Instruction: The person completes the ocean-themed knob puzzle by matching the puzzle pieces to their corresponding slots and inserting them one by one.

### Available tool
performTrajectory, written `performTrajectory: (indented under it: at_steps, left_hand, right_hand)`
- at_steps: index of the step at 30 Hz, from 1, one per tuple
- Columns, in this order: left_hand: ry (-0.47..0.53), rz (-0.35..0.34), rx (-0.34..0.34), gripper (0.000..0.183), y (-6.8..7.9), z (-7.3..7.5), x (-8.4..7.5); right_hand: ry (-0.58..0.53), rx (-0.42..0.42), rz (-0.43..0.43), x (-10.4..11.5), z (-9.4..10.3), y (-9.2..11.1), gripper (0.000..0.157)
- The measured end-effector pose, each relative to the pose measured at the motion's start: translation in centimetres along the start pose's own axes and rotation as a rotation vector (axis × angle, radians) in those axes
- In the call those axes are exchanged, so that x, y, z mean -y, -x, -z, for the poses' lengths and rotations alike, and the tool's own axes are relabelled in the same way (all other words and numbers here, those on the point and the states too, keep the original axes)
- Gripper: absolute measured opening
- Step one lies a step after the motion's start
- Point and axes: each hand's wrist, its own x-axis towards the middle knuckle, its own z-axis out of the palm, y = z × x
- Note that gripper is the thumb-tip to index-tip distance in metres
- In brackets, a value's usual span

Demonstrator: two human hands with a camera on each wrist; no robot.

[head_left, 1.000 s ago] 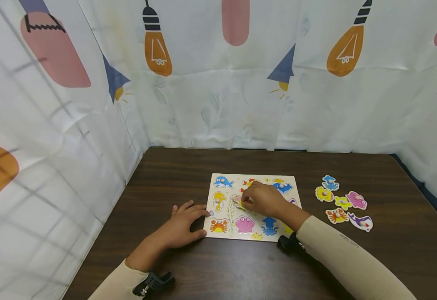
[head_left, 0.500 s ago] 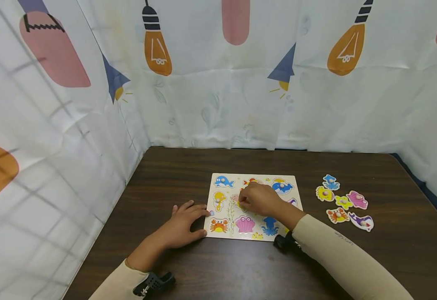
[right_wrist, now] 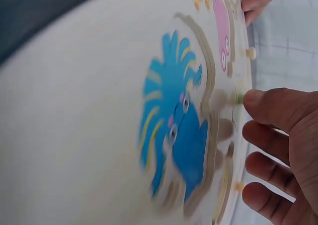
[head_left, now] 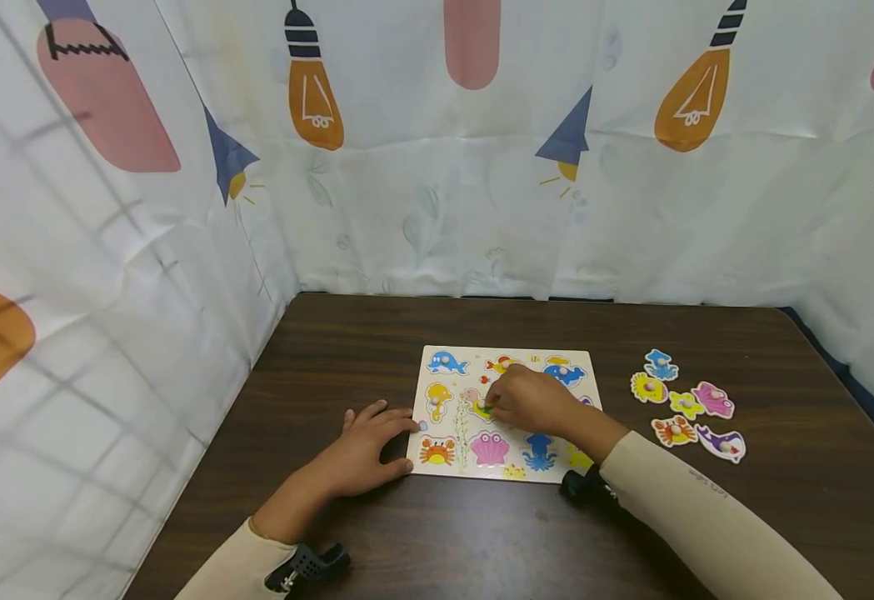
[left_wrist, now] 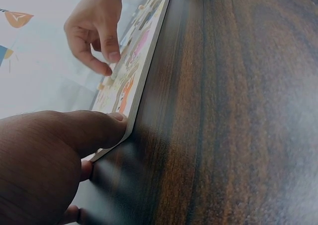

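A sea-animal peg puzzle board (head_left: 422, 383) lies on the dark wooden table. My left hand (head_left: 365, 450) rests at its left edge, fingers mostly straight; in the left wrist view the thumb lies on the board's corner. Above the board's middle is my right hand (head_left: 526, 400), bent downward. Beside its fingertips a yellow-and-green piece with a pink head (head_left: 477, 404) lies on the board, partly covered by the hand. In the left wrist view the right thumb and forefinger stand slightly apart with nothing seen between them. The right wrist view shows a blue octopus picture (right_wrist: 174, 111) nearby.
Right of the board lie several loose pieces: a blue octopus (head_left: 660, 367), a yellow fish (head_left: 648, 388), a yellow star (head_left: 686, 406), a pink shell (head_left: 713, 401), a crab (head_left: 674, 432) and a purple whale (head_left: 721, 443). A patterned white curtain (head_left: 407, 208) hangs behind the table.
The yellow-and-green piece was tilted under my right fingers and now lies flatter. My right hand has shifted slightly right, uncovering more of it. My left hand has not moved.
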Motion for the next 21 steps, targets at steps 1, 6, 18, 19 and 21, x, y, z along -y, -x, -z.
performTrajectory:
  at_steps: [1,6,18,19,21]
  left_hand:
    - [0.001,-0.001,0.001,0.051,0.0,0.0,0.0]
    - [0.002,-0.001,0.008,0.051,0.0,0.2,-0.1]
    - [-0.029,0.011,0.014,0.052,-0.3,0.0,0.1]
    - [-0.027,0.010,0.012,0.052,-0.2,0.0,0.1]
    - [-0.029,0.007,0.012,0.051,-0.3,0.0,0.0]
  right_hand:
    - [-0.002,-0.006,-0.004,-0.2,0.1,0.3,0.011]
    - [0.003,-0.019,-0.035,-1.0,0.8,1.7,0.012]
    - [0.051,-0.076,-0.080,-3.9,1.6,4.9,0.016]
    - [0.055,-0.078,-0.094,-4.1,1.7,5.1,0.016]
    - [0.062,-0.087,-0.119,-4.6,2.0,5.7,0.018]
